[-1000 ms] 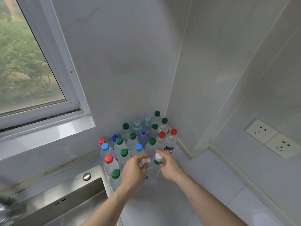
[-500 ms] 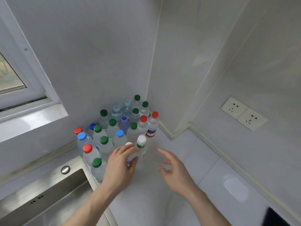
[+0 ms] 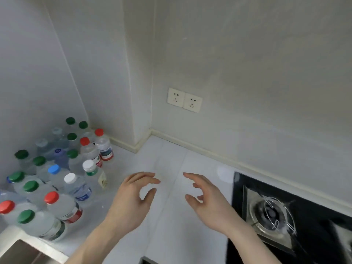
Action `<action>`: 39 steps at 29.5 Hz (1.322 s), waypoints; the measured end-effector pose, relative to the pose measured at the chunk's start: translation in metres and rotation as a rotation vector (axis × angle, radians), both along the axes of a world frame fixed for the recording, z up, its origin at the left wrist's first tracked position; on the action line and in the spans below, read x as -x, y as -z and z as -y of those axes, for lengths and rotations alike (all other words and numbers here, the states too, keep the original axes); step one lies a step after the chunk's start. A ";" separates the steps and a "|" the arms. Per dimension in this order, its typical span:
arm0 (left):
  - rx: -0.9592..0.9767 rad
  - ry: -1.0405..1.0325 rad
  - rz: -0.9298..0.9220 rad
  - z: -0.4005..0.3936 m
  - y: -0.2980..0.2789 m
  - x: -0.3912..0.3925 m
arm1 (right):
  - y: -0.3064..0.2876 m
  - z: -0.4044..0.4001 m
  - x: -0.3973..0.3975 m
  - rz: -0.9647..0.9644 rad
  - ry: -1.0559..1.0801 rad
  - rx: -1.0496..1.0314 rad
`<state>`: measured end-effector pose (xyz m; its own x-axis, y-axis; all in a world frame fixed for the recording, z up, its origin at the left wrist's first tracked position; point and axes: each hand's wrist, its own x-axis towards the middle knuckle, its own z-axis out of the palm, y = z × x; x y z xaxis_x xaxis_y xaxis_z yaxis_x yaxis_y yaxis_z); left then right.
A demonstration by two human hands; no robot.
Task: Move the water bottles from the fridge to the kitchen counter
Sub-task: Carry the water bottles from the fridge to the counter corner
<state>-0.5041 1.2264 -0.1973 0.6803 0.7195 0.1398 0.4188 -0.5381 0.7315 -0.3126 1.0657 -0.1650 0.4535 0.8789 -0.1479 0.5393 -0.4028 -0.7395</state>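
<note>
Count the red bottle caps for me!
4. The rear red cap is by the wall, the second red cap just in front of it, the third red cap near the front, the fourth red cap at the left edge. More may be hidden past it.

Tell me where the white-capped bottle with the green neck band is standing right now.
The white-capped bottle with the green neck band stands on the counter at the bottle cluster's right edge, just left of the empty left hand.
</note>
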 end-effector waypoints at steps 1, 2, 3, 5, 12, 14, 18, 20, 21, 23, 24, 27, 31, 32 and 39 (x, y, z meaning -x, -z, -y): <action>-0.004 0.036 0.004 0.011 -0.002 -0.011 | -0.004 0.019 -0.005 0.002 0.033 -0.009; -0.003 0.076 -0.001 0.026 -0.006 -0.024 | -0.007 0.043 -0.012 0.012 0.079 -0.014; -0.006 0.129 0.002 0.042 -0.008 -0.038 | -0.012 0.070 -0.017 0.025 0.130 -0.026; -0.018 0.216 0.000 0.073 -0.015 -0.061 | -0.021 0.115 -0.025 0.054 0.197 -0.037; -0.076 0.594 0.024 0.221 -0.044 -0.136 | -0.039 0.311 -0.033 0.075 0.513 -0.089; -0.091 0.666 0.051 0.258 -0.050 -0.151 | -0.044 0.352 -0.031 0.079 0.572 -0.093; -0.127 0.855 0.089 0.349 -0.058 -0.182 | -0.048 0.451 -0.022 0.108 0.756 -0.115; -0.126 0.932 0.072 0.385 -0.061 -0.193 | -0.050 0.490 -0.015 0.128 0.837 -0.123; -0.134 0.975 0.063 0.407 -0.064 -0.199 | -0.052 0.513 -0.009 0.136 0.884 -0.117; -0.160 1.074 0.064 0.454 -0.070 -0.211 | -0.055 0.561 0.005 0.159 0.990 -0.110; -0.168 1.113 0.058 0.469 -0.073 -0.213 | -0.057 0.576 0.009 0.166 1.042 -0.106; -0.150 1.256 0.066 0.530 -0.076 -0.233 | -0.058 0.635 0.029 0.206 1.205 -0.111; -0.165 1.460 0.083 0.600 -0.077 -0.260 | -0.058 0.693 0.051 0.247 1.424 -0.114; -0.157 1.496 0.076 0.613 -0.077 -0.265 | -0.057 0.702 0.054 0.246 1.465 -0.107; -0.131 1.750 0.103 0.706 -0.075 -0.313 | -0.057 0.750 0.071 0.229 1.726 -0.061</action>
<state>-0.1911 0.5204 -0.1221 0.5573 -0.8006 0.2201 -0.7051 -0.3164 0.6346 -0.3834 0.3160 -0.1075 0.8014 -0.5951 0.0600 -0.3566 -0.5559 -0.7509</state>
